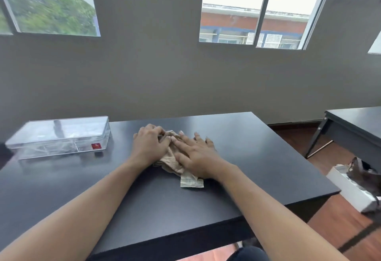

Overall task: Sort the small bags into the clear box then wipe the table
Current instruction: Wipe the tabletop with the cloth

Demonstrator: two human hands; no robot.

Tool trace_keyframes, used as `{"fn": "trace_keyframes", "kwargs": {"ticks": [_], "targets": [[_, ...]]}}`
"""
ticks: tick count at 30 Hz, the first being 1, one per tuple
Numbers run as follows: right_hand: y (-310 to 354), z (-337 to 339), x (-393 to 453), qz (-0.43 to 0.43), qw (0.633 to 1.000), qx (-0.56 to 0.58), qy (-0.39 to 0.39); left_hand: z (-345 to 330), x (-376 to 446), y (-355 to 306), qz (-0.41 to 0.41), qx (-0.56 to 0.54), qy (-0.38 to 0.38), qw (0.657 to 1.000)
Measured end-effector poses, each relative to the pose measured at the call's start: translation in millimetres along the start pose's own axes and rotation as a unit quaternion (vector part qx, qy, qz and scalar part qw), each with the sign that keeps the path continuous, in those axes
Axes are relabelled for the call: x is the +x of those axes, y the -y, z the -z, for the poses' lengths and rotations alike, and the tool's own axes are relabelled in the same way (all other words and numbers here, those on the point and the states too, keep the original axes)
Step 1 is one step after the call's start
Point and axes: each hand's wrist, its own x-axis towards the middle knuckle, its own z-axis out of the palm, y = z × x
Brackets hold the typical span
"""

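A beige cloth (174, 163) lies crumpled near the middle of the black table (257, 157). My left hand (149, 144) rests on the cloth's left part with fingers curled into its folds. My right hand (198, 154) lies flat on its right part, fingers spread. One corner of the cloth sticks out toward me below my right wrist. The clear box (59, 137) stands at the table's far left with its lid on; pale contents show dimly through its walls. No small bags lie loose on the table.
A grey wall with windows rises just behind the table. A second dark table (354, 129) stands to the right across a gap of wooden floor. A white box (348, 190) with dark items lies on the floor there.
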Motion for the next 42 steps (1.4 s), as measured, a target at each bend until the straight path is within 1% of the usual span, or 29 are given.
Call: {"fn": "trace_keyframes", "kwargs": {"ticks": [2,4,6,8,10,12,14,16,18,19,20,21,24,26,28,30,31,33,36,39,41,42], "targets": [[19,-6,-1,0.024,1.0,0.002,0.001,9,-1,18,0.016,-0.016,-0.005,1.0],[30,-9,-17,0.05,0.999,0.004,-0.005,14,-2,27,0.012,-0.033,-0.005,0.999],[29,-10,-38,0.07,0.997,0.013,-0.004,16,-4,31,-0.011,-0.036,0.007,0.999],[16,-6,-56,0.062,0.998,0.022,0.007,14,-6,34,-0.045,-0.014,0.025,0.999],[-9,2,-64,0.028,0.999,0.027,0.014,13,-7,35,-0.063,0.014,0.04,0.997],[-43,10,-55,-0.023,1.0,0.008,0.011,12,-8,36,-0.062,0.025,0.047,0.997],[-83,17,-29,-0.093,0.995,-0.022,-0.012,10,-7,35,-0.062,0.038,0.057,0.996],[-118,23,8,-0.171,0.984,-0.019,-0.041,8,-7,33,-0.06,0.054,0.066,0.995],[-130,27,44,-0.233,0.971,-0.001,-0.056,8,-6,29,-0.054,0.055,0.075,0.994],[-127,27,59,-0.247,0.967,0.0,-0.055,9,-6,27,-0.051,0.05,0.079,0.994],[-116,26,72,-0.245,0.968,-0.001,-0.047,10,-7,27,-0.048,0.045,0.082,0.995],[-100,24,81,-0.223,0.974,0.002,-0.034,11,-8,27,-0.045,0.041,0.083,0.995],[-34,13,78,-0.091,0.996,0.016,0.006,12,-8,29,-0.042,0.042,0.081,0.995],[3,2,48,-0.018,1.0,0.0,0.012,13,-8,31,-0.039,0.042,0.075,0.996],[20,-3,-1,0.035,0.999,-0.002,0.002,13,-9,32,-0.039,0.04,0.073,0.996],[11,-5,-56,0.064,0.998,0.001,-0.001,11,-11,32,-0.041,0.047,0.079,0.995],[-3,-3,-80,0.06,0.998,0.003,-0.002,10,-11,31,-0.041,0.05,0.084,0.994],[-38,7,-111,0.018,1.0,0.009,0.001,9,-12,29,-0.047,0.046,0.097,0.993],[-99,24,-107,-0.087,0.996,0.0,0.009,10,-14,23,-0.076,0.039,0.123,0.989],[-164,32,-64,-0.187,0.982,-0.02,-0.033,10,-25,15,-0.116,0.051,0.158,0.979],[-183,33,-22,-0.24,0.968,-0.064,-0.038,8,-28,11,-0.133,0.06,0.173,0.974],[-181,34,0,-0.261,0.961,-0.084,-0.032,8,-27,10,-0.133,0.055,0.174,0.974]]}}
